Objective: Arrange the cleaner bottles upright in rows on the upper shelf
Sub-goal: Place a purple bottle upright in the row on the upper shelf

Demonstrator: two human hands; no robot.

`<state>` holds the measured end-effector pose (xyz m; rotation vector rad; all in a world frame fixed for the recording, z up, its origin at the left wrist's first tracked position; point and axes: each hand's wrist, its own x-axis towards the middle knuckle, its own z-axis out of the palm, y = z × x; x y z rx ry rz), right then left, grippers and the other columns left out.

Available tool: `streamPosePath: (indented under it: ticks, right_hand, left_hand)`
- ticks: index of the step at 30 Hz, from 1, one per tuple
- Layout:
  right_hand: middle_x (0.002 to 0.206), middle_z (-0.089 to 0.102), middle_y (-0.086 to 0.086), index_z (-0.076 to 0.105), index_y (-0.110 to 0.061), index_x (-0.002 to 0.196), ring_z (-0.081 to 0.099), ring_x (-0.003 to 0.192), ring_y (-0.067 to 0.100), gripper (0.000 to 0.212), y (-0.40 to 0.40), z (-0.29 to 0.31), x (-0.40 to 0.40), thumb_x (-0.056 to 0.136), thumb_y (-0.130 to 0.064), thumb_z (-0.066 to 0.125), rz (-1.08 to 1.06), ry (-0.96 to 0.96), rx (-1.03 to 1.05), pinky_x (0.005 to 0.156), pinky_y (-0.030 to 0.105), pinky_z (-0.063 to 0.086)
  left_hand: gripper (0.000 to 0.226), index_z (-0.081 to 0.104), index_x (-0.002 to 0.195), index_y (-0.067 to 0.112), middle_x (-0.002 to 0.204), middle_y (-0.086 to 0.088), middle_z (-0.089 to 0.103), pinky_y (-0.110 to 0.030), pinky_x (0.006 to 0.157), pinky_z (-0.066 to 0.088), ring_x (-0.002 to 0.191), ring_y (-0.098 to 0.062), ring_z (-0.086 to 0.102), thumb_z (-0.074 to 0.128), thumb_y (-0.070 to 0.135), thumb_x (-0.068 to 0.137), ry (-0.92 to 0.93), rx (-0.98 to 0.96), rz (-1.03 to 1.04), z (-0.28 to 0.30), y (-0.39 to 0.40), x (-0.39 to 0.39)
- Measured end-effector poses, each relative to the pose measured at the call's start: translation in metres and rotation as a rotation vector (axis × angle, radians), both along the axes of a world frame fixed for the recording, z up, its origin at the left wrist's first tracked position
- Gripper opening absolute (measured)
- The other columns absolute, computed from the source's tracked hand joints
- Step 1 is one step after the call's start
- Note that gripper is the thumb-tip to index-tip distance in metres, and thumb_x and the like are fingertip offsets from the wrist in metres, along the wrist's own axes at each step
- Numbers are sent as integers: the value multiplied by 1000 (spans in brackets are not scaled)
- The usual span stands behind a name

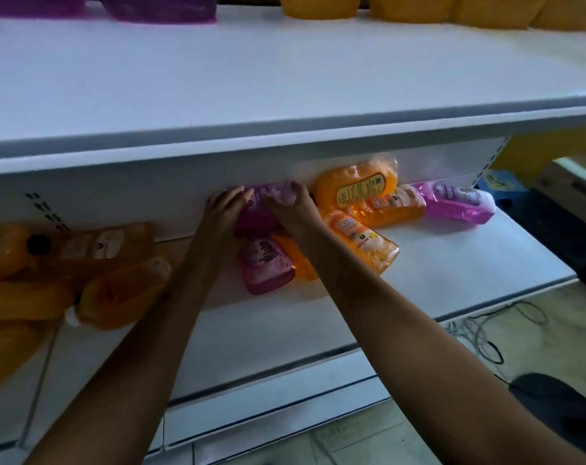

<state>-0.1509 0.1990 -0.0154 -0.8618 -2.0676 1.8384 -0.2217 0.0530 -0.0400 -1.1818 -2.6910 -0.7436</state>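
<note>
On the lower shelf several cleaner bottles lie on their sides. Both my hands reach in under the upper shelf and grip one purple bottle at the back. My left hand holds its left side, my right hand curls over its top right. Another purple bottle lies just in front of it. Orange bottles lie to the right, with a further purple bottle at the far right. Upright orange bottles and purple bottles stand at the back of the upper shelf.
More orange bottles lie piled on the lower shelf at the left. The upper shelf's front lip overhangs my hands. Black cables trail on the tiled floor at the right, next to a dark round object.
</note>
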Motion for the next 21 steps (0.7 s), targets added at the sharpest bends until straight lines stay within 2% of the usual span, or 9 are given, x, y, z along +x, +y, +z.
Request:
streamPosePath:
  ticks: [2,6,8,11,13,16,18,19,21]
  right_hand:
    - [137,53,7,46,-25,141,63,111,30,68,1,-5,-5,83,-39,78,-44,62,-83,82,50,61]
    - [132,59,4,51,-24,139,66,108,26,58,-3,-8,6,87,-22,76,-71,139,-145,83,47,61]
    - [131,60,3,52,-26,138,67,105,24,57,-8,-7,19,87,-23,76,-58,163,-150,81,46,62]
    - [122,59,1,52,-24,137,67,101,25,53,-11,-1,55,89,-18,74,-37,254,-291,78,46,63]
    - [117,57,-2,52,-21,137,66,103,25,52,-9,4,86,90,-6,70,-26,337,-369,77,42,63]
    - [120,56,-4,58,-27,127,63,111,30,44,-1,12,132,90,-5,70,-45,424,-381,70,37,62]
    - [122,55,-5,59,-29,125,62,112,31,43,7,18,161,91,-4,68,-31,435,-387,66,33,60]
    - [126,55,-3,59,-28,127,62,113,30,44,11,23,174,92,-3,67,-12,447,-386,66,32,60]
    - [130,55,1,59,-27,129,62,111,29,46,20,37,202,92,-1,65,34,481,-339,65,30,59]
  left_hand:
    - [65,50,138,-1,142,-23,48,-39,111,26,130,-44,42,47,29,80,-22,32,11,-1,-4,4]
    - [55,40,144,-3,146,-24,42,-31,115,20,137,-37,34,55,1,92,-3,146,73,3,-7,31]
    - [57,38,144,-5,144,-27,42,-38,115,24,137,-38,35,60,3,92,6,175,115,4,-8,52]
    - [71,40,144,-1,139,-27,47,-44,111,35,131,-38,42,64,38,90,-9,215,92,6,-9,79]
    - [92,35,148,11,145,-16,44,-35,108,37,132,-26,43,58,65,78,-139,245,67,15,-13,96]
    - [106,33,148,16,147,-7,39,-22,104,42,130,-12,43,63,76,66,-202,299,13,33,-19,118]
    - [114,34,145,23,141,6,41,-6,90,44,119,6,48,64,85,54,-344,380,-32,50,-22,134]
    - [114,37,141,28,137,12,44,-8,86,48,114,9,52,67,85,48,-465,419,-59,59,-21,144]
    - [106,40,139,38,141,11,47,-30,94,54,121,-3,55,76,78,47,-603,392,-128,73,-18,164]
